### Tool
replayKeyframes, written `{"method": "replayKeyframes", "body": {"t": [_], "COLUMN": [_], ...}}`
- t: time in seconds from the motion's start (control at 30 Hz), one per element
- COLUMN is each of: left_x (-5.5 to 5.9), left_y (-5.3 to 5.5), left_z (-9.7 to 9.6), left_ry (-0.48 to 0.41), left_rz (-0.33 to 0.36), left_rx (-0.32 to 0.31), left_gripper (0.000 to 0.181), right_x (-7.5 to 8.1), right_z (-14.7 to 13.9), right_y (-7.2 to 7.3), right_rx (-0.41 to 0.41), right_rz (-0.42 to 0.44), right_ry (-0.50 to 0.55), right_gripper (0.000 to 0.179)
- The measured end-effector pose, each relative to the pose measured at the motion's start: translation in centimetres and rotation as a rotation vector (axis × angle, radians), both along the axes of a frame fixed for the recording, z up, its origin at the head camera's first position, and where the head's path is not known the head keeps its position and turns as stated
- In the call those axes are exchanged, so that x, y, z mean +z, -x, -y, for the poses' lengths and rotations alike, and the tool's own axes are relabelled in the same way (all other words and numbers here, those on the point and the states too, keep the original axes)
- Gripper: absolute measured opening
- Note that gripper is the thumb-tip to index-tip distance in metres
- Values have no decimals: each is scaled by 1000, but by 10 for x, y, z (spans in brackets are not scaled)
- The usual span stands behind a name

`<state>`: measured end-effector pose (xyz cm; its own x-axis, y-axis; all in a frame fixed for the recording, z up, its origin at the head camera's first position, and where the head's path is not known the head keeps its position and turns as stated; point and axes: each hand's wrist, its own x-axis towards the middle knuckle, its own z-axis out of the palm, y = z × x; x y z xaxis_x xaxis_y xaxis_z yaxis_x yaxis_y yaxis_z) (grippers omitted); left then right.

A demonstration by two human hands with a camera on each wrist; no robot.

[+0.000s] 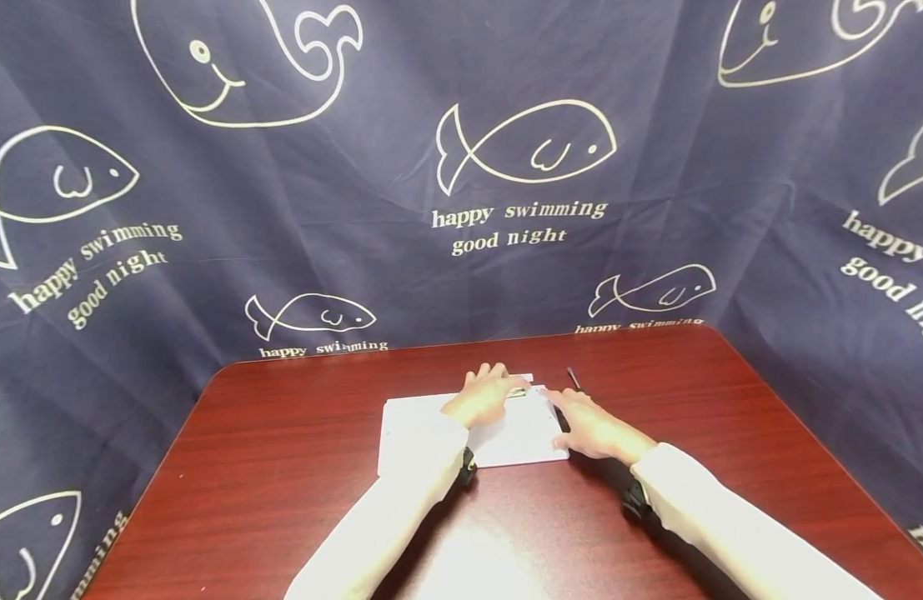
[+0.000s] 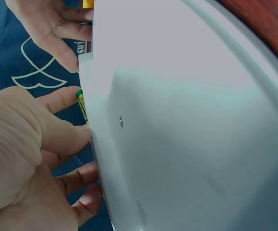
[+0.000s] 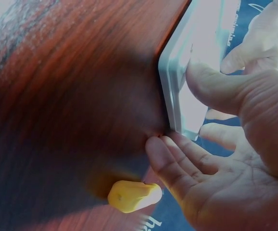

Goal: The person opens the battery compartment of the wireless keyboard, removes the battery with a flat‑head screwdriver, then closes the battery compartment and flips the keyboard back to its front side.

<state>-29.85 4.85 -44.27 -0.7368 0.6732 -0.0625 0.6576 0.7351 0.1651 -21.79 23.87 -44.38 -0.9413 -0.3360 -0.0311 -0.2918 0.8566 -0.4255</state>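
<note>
White panel (image 1: 521, 437): flat on the red table (image 1: 281, 442)
Left hand (image 1: 482, 400): thumb and finger pinching a green cylinder (image 2: 82, 103) beside its edge
Right hand (image 1: 594, 427): loosely spread, thumb touching its corner

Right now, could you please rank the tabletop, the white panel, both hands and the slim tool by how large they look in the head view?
Largest to smallest:
1. Tabletop
2. White panel, partly covered
3. Left hand and right hand, too alike to rank
4. Slim tool, judging by its visible part
</note>
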Motion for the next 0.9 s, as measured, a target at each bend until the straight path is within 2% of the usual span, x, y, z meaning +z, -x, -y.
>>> {"method": "replayKeyframes", "body": {"t": [0.4,0.67,0.77,0.9], "left_x": [0,4,2,-1], "left_y": [1,-1,-1,0], "left_z": [-1,-1,-2,-2], "left_ry": [10,-3,-21,-97], "left_rz": [18,12,-11,-84], "left_rx": [-5,-10,-22,-58], "left_gripper": [60,57,53,37], "right_x": [-1,-1,-1,-2], "right_z": [0,0,-1,-1], "right_y": [0,0,0,1], "right_rx": [-6,2,1,-2], "right_rz": [3,-2,0,1], "right_ry": [4,8,4,-1], "right_gripper": [76,76,76,76]}}
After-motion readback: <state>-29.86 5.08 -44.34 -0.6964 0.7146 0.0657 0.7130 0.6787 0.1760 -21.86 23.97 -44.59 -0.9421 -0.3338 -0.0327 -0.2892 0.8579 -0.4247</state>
